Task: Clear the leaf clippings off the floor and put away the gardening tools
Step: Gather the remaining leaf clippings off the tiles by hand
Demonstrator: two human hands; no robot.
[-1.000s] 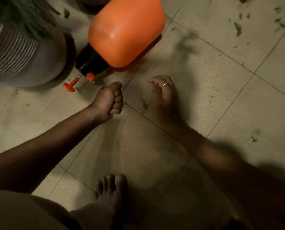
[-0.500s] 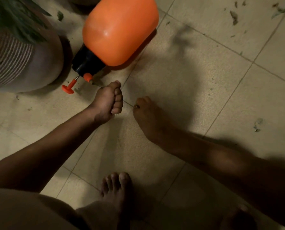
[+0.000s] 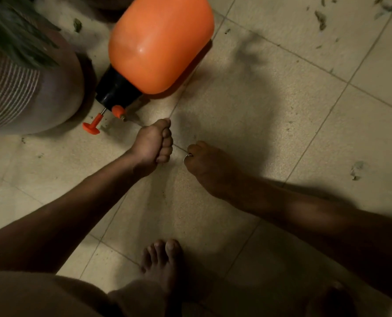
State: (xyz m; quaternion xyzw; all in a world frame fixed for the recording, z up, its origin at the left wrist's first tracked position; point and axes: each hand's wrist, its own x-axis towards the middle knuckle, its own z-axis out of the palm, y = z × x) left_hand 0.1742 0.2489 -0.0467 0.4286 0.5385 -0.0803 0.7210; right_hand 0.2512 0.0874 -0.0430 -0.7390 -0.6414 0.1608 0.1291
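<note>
Where the sprayer [image 3: 160, 46] points: left hand [image 3: 152, 143] balled tight (contents hidden)
Right hand [image 3: 205, 161]: fingers curled down against floor [image 3: 247, 124]; hold unclear

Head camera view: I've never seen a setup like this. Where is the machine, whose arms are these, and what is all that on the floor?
There is no machine: a person wears one camera on the head, looking down at their own arms. The left hand is curled into a fist; what is inside is hidden. The right hand, wearing a ring, has its fingers bent down to the tiled floor. An orange sprayer lies beside a plant pot. Leaf clippings are scattered at top right. A bare foot shows below.
</note>
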